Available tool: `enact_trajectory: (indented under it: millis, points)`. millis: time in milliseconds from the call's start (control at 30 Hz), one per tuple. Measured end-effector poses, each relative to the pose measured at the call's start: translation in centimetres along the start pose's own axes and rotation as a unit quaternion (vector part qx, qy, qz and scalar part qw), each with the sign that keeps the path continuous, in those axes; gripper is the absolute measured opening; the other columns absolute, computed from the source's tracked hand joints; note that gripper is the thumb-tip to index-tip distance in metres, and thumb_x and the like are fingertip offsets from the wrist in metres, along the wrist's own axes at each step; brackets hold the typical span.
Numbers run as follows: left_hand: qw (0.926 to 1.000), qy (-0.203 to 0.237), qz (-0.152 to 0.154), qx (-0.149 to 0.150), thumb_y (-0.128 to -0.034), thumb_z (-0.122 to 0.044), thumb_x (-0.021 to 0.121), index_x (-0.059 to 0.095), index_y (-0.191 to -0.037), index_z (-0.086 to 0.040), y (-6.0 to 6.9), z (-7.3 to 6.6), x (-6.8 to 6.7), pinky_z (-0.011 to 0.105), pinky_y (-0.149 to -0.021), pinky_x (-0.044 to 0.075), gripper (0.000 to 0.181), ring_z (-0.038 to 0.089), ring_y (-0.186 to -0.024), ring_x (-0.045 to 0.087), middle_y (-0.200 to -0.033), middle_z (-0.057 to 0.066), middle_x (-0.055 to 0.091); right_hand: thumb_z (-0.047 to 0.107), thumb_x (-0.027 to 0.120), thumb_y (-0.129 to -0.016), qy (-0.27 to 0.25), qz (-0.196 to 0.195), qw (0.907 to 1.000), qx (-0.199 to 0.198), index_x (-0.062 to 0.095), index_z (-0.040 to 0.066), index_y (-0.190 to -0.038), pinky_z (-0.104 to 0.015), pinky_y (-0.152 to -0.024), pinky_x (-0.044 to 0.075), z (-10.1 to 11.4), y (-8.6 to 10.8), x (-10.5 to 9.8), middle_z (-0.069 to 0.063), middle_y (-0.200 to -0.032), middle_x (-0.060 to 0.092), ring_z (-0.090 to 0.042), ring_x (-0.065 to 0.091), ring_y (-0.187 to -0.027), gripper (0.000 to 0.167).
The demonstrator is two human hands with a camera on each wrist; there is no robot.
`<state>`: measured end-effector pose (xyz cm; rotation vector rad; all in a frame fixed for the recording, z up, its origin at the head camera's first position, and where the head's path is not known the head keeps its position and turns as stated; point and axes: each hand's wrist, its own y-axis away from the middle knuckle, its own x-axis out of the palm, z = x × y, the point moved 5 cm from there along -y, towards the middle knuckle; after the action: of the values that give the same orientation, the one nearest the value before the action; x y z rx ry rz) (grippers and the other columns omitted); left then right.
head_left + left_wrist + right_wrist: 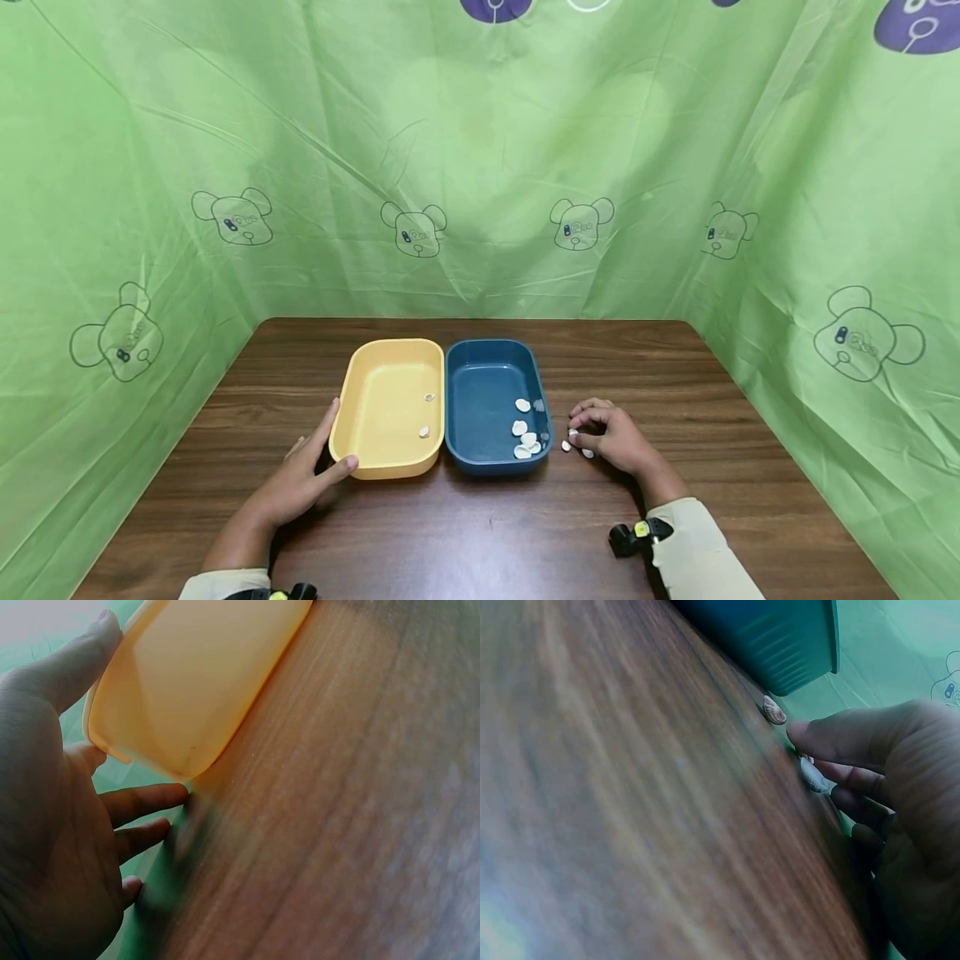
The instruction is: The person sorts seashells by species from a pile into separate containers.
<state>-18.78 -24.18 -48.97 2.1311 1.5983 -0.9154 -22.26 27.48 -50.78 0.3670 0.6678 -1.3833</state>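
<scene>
In the head view a yellow bin (pixel 386 462) stands left of a blue bin (pixel 498 467). My left hand (pixel 296 483) touches the yellow bin's near left corner, thumb and index against its rim, other fingers spread; the left wrist view shows the same hand (pixel 60 802) beside the bin (pixel 187 682). Right of the blue bin, my right hand (pixel 615 437) pinches a small white shell (pixel 573 432) between thumb and index. Loose shells (pixel 566 446) (pixel 588 453) lie beside it. In the right wrist view that hand (pixel 907 780) partly hides the shells, with one ribbed shell (pixel 774 711) plainly visible.
Two shells (pixel 424 432) lie in the yellow bin, and several white shells (pixel 520 427) are in the right side of the blue one. Both bins stand on a brown wooden table (pixel 480 533). Green printed cloth (pixel 480 167) encloses its back and sides.
</scene>
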Motion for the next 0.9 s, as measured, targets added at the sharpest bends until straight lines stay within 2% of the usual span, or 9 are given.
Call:
enact_trajectory:
  millis: [233,433,700,900]
  points:
    - [1.0,-0.001,-0.003,0.002,-0.1064,-0.036,0.068,0.004,-0.178,-0.027,0.0,0.08,0.01,0.09,-0.121,0.005,0.097,0.067,-0.159,0.021,-0.18,0.029,0.017,0.009,0.089,-0.089,0.004,0.0,0.9998,0.018,0.08,0.017,-0.092,-0.037,-0.109,0.044,-0.1,-0.1,0.06,-0.005,-0.122,0.075,-0.026,0.061,-0.123,0.012]
    - [1.0,-0.004,-0.006,0.005,-0.1062,-0.036,0.069,0.005,-0.178,-0.027,-0.03,0.05,-0.03,0.09,-0.121,0.006,0.097,0.068,-0.158,0.022,-0.18,0.029,0.018,0.008,0.089,-0.089,0.004,-0.007,0.9999,0.015,0.079,0.015,-0.092,-0.043,-0.116,0.04,-0.15,-0.13,0.04,-0.006,-0.122,0.076,-0.028,0.062,-0.125,0.013]
    - [0.9999,-0.007,-0.007,0.004,-0.106,-0.036,0.069,0.005,-0.178,-0.027,-0.02,0.06,0.0,0.089,-0.122,0.007,0.097,0.067,-0.158,0.022,-0.18,0.029,0.018,0.008,0.089,-0.09,-0.01,-0.026,0.9995,0.013,0.08,0.013,-0.092,-0.021,-0.105,0.042,-0.32,-0.09,-0.06,-0.009,-0.12,0.076,-0.023,0.066,-0.118,0.01]
    - [1.0,-0.004,-0.005,0.004,-0.1063,-0.036,0.069,0.004,-0.178,-0.026,-0.05,0.1,-0.02,0.089,-0.122,0.006,0.097,0.068,-0.159,0.021,-0.18,0.029,0.017,0.007,0.09,-0.089,-0.041,-0.036,0.9985,0.004,0.08,0.009,-0.092,-0.016,-0.095,0.047,-0.07,-0.12,-0.15,-0.014,-0.119,0.075,-0.02,0.067,-0.111,0.01]
